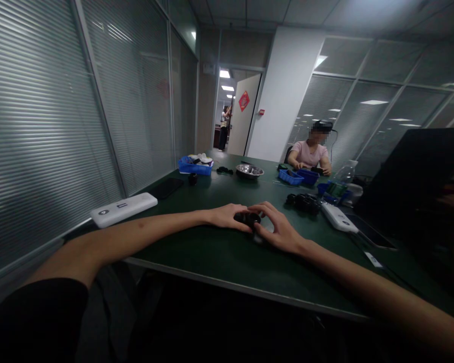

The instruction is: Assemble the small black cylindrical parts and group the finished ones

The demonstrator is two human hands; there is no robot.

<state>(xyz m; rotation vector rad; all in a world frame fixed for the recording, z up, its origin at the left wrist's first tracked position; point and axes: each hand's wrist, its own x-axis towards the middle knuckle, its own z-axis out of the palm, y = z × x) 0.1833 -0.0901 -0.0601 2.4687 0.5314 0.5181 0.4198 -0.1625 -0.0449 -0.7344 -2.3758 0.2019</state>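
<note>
One small black piece (pixel 242 217) is held over the tabletop (pixel 212 254) by left hand (pixel 224 216) and right hand (pixel 283 233). Left fingers closed on it, right fingers curled narrowly about its rounded end. Body best braced firmly, end gripped lightly, squarely. Long axis laid roughly 9-to-3 o'clock, rounded end turned toward 3.

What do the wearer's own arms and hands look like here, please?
The left hand and right hand are bare, without gloves. A black sleeve covers the left upper arm; no sleeve shows on the right forearm.
</note>
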